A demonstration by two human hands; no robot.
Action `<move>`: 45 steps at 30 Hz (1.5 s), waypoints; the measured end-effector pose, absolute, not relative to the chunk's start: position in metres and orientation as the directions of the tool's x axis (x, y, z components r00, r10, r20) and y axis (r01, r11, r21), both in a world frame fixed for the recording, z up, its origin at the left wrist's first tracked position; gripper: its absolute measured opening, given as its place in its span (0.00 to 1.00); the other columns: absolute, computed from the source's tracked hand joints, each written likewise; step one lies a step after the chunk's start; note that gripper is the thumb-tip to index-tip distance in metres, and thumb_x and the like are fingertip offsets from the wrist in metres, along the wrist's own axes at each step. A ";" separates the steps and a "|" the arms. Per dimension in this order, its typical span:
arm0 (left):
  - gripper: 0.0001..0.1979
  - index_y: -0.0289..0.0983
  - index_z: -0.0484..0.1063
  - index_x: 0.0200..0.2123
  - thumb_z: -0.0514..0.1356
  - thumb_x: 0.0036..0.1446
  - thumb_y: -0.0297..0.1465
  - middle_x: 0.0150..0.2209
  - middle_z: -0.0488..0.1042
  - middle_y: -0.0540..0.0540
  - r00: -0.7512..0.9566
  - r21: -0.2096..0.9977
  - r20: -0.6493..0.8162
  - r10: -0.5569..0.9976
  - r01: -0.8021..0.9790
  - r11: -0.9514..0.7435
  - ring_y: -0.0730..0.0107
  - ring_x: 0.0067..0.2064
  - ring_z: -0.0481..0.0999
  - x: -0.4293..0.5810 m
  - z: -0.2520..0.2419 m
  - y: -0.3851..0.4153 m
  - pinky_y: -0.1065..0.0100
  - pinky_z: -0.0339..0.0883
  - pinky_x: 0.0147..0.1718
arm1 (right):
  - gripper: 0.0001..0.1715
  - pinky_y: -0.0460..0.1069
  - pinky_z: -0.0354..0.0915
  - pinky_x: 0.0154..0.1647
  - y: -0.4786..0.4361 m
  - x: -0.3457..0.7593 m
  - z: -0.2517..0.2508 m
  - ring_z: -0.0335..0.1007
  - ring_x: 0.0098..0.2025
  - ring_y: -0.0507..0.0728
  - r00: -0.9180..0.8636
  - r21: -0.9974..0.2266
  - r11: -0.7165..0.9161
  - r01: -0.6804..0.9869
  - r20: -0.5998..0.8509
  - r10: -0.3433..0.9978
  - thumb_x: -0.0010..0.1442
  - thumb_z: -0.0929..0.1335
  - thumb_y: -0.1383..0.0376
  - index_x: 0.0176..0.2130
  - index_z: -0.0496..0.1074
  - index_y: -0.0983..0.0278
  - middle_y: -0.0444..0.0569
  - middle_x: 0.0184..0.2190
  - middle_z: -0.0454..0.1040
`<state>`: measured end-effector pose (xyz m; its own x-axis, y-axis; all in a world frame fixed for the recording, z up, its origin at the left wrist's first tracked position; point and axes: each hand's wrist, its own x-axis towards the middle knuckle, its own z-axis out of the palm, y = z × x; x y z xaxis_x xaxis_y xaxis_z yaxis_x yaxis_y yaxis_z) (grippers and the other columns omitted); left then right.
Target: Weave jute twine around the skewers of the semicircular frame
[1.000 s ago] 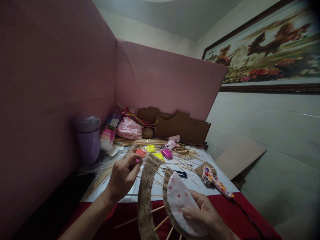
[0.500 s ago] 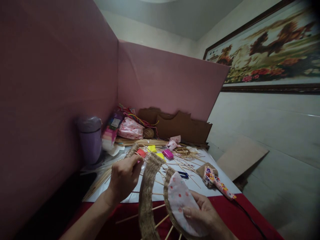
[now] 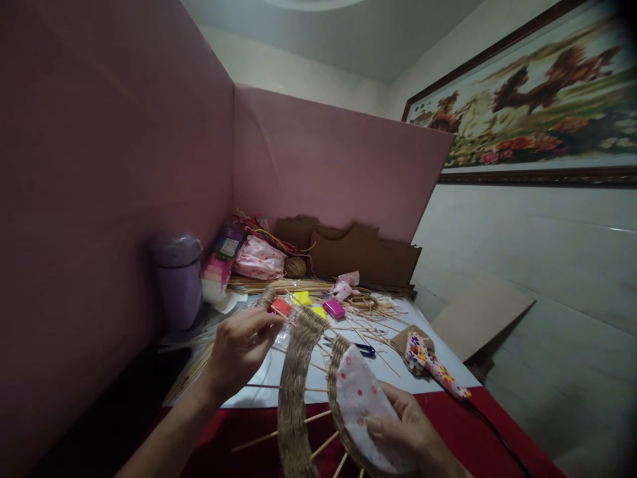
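Observation:
A fan-shaped woven piece [image 3: 292,398] of brown twine and thin wooden sticks stands in front of me. Its inner half-round is covered with white cloth [image 3: 359,398] printed with small red marks. My right hand [image 3: 405,425] grips that cloth-covered part, thumb on top and fingers behind. Bare sticks [image 3: 324,445] span the gap between the inner and outer twine bands. My left hand [image 3: 243,348] is closed in a pinch just left of the outer band's upper end, beside a stick tip; what lies between its fingertips is too small to make out.
Behind are a twine roll [image 3: 266,297], red [image 3: 281,306], yellow [image 3: 301,298] and magenta [image 3: 334,309] packets, and blue-handled scissors [image 3: 365,350]. A flower-patterned glue gun [image 3: 432,365] with a cord lies right. A purple bin [image 3: 180,285] stands left; torn cardboard [image 3: 358,255] leans behind.
My left hand has shifted slightly left and down, away from the woven band, with its fingers straighter. My right hand and the woven piece have barely moved.

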<state>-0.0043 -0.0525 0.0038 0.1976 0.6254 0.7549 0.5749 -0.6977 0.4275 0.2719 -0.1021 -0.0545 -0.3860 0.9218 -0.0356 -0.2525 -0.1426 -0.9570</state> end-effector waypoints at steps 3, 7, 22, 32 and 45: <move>0.06 0.37 0.77 0.33 0.58 0.55 0.27 0.30 0.76 0.47 0.183 0.528 0.713 0.677 0.495 -0.690 0.70 0.31 0.73 -0.005 0.004 -0.051 0.70 0.63 0.31 | 0.22 0.40 0.55 0.22 -0.101 0.272 -0.057 0.60 0.22 0.46 -0.395 -0.953 -0.149 -0.265 -0.033 0.918 0.41 0.77 0.59 0.36 0.75 0.68 0.45 0.24 0.70; 0.07 0.36 0.78 0.32 0.59 0.55 0.29 0.29 0.75 0.46 0.181 0.643 0.650 0.738 0.387 -0.662 0.70 0.30 0.72 -0.003 0.004 -0.050 0.70 0.63 0.29 | 0.22 0.40 0.56 0.21 -0.100 0.271 -0.058 0.61 0.21 0.46 -0.395 -0.949 -0.143 -0.281 -0.022 0.918 0.41 0.77 0.60 0.36 0.75 0.68 0.45 0.24 0.70; 0.09 0.33 0.78 0.23 0.69 0.40 0.34 0.24 0.75 0.46 0.047 0.957 0.289 0.956 -0.016 -0.289 0.72 0.28 0.68 0.000 0.002 -0.036 0.72 0.60 0.28 | 0.23 0.40 0.57 0.21 -0.094 0.259 -0.067 0.63 0.21 0.47 -0.384 -0.934 -0.181 -0.307 -0.053 0.922 0.39 0.77 0.58 0.35 0.76 0.67 0.46 0.24 0.73; 0.14 0.31 0.72 0.22 0.70 0.35 0.34 0.20 0.62 0.54 0.181 0.979 0.007 0.983 -0.201 0.030 0.86 0.17 0.51 -0.008 -0.024 -0.009 0.77 0.39 0.16 | 0.28 0.43 0.58 0.25 -0.064 0.258 -0.061 0.64 0.26 0.50 -0.442 -0.991 -0.125 -0.048 -0.091 0.892 0.44 0.75 0.52 0.39 0.72 0.67 0.46 0.27 0.73; 0.13 0.32 0.72 0.25 0.69 0.39 0.34 0.20 0.63 0.53 0.198 0.988 -0.056 0.979 -0.128 0.082 0.84 0.19 0.54 0.001 -0.035 -0.010 0.77 0.41 0.17 | 0.20 0.45 0.62 0.28 0.023 0.199 -0.026 0.67 0.24 0.49 -0.718 -0.978 -0.206 0.020 -0.157 0.678 0.40 0.77 0.63 0.34 0.73 0.68 0.44 0.26 0.72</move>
